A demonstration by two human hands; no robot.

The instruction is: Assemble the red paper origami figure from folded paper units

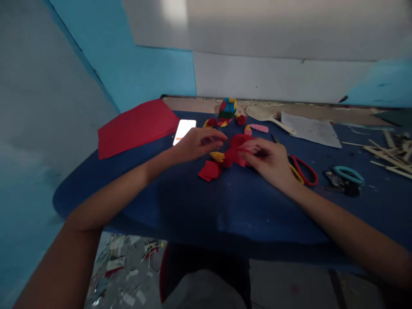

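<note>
Both of my hands reach over a dark blue table cover (pixel 199 206). My left hand (pixel 196 143) hovers with its fingers bent above a small yellow and red folded paper piece (pixel 219 157). My right hand (pixel 268 159) is closed in a pinch on a red paper piece (pixel 236 148) lying between the two hands. A small stack of red paper squares (pixel 210 170) lies just in front of my left hand. The image is blurred, so the finger detail is soft.
A large red paper sheet (pixel 135 126) lies at the left. A lit phone (pixel 184 130) sits beside it. Behind the hands stand a multicoloured folded paper model (pixel 228 108) and small paper pieces. Red-handled scissors (pixel 304 170), teal-handled scissors (pixel 346 177), white paper (pixel 310 128) and wooden sticks (pixel 388 159) lie to the right.
</note>
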